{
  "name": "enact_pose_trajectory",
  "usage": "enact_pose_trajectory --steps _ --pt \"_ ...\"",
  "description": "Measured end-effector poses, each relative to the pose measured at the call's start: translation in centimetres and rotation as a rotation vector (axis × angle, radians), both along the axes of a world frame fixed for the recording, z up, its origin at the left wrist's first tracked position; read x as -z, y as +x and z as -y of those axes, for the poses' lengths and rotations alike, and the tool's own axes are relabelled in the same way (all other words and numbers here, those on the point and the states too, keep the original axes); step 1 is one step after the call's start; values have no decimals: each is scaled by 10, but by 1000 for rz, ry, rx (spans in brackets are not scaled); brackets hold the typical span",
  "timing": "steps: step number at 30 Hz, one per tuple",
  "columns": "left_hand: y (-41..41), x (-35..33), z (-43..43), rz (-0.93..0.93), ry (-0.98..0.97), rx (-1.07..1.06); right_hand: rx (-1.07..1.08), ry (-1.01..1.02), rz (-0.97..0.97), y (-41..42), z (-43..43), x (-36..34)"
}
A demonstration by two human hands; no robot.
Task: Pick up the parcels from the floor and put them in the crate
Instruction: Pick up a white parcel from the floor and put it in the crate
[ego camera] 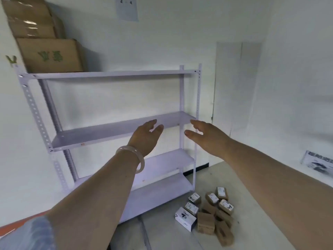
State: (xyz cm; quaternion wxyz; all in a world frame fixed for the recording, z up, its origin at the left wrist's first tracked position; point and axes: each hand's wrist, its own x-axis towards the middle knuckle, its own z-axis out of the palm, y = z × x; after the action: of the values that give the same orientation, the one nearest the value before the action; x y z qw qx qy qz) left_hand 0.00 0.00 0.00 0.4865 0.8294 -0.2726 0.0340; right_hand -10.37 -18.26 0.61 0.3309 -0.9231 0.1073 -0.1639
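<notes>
Lying in a loose heap on the floor (255, 201), just off the right foot of the rack (117, 130), the parcels (206, 221) are small cardboard boxes, brown and white. They look light and stiff, with dry faces that should not slip, so taking one across two opposite sides ought to do, one per hand. Both hands are up before the rack's middle shelf, well apart from the heap. The left hand (146, 138) and right hand (207, 138) have loose, spread fingers and hold nothing. No crate shows plainly; an orange edge (18, 223) at the lower left may be it, but I cannot tell. Closed cartons (50, 55) sit on the rack's top left corner, contents hidden.
</notes>
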Motion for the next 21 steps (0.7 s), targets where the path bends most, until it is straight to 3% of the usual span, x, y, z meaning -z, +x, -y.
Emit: enact_pose_trajectory --steps 11,21 --pt "33 56 198 -105 64 78 85 12 -81 29 192 49" --pt "99 186 261 -363 238 -42 -24 140 -272 118 274 163"
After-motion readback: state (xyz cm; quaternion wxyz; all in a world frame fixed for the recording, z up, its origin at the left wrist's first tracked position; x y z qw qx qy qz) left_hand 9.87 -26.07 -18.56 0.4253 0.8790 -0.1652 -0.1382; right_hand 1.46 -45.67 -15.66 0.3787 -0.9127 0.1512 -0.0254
